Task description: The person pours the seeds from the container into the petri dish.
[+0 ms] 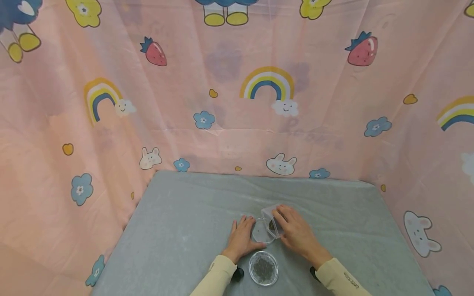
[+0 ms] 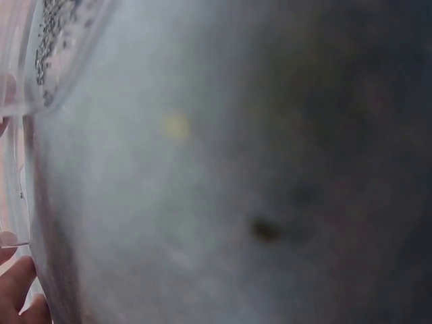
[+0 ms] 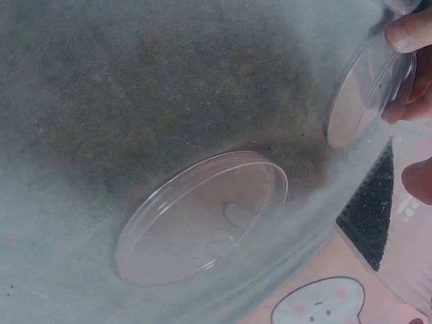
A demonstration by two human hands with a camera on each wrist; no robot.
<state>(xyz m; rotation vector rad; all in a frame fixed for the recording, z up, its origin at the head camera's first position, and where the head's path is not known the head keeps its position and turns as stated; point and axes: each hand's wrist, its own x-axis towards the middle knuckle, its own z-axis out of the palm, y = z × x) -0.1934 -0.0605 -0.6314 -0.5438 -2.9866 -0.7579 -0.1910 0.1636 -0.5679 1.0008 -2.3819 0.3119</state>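
Observation:
My right hand [image 1: 296,230] grips a transparent plastic box [image 1: 267,211], tilted over a petri dish [image 1: 260,235]. Dark granules [image 3: 372,206] have gathered toward one end of the box; they also show in the left wrist view. Around the left side of that petri dish lies my left hand [image 1: 242,238], thumb and fingers at its rim, steadying it on the cloth. Nearer to me stands a second petri dish [image 1: 263,268], holding a layer of dark grey granules. In the right wrist view another transparent round dish or lid [image 3: 196,223] rests on the cloth.
A grey-blue cloth [image 1: 185,213] covers the table. Behind and beside it hangs a pink curtain [image 1: 177,82] printed with rainbows, rabbits and flowers. Small black devices [image 1: 238,274] show at both wrists, by the pale sleeves [image 1: 218,273].

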